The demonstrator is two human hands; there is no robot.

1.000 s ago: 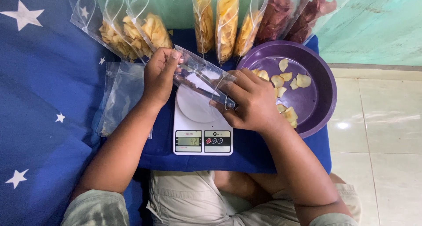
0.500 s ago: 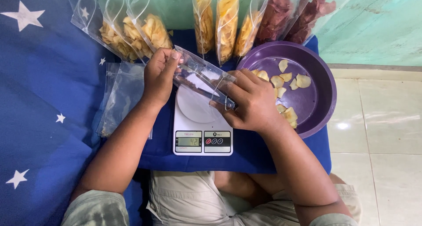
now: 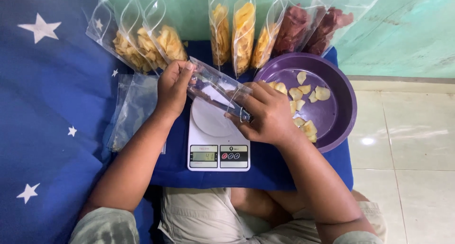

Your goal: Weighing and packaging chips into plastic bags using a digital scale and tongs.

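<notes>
An empty clear plastic pouch (image 3: 215,85) lies tilted over the round pan of a white kitchen scale (image 3: 215,151). My left hand (image 3: 173,90) grips its upper left end. My right hand (image 3: 265,113) pinches its lower right end, just above the scale pan. Beside my right hand stands a purple bowl (image 3: 332,125) with several pale yellow chips (image 3: 303,90) in it.
Filled pouches lean against the green wall: yellow chips (image 3: 151,42) at left and middle, dark red chips (image 3: 308,26) at right. A stack of empty clear pouches (image 3: 132,111) lies left of the scale. Blue starred cloth (image 3: 42,92) covers the left; tiled floor (image 3: 407,130) lies right.
</notes>
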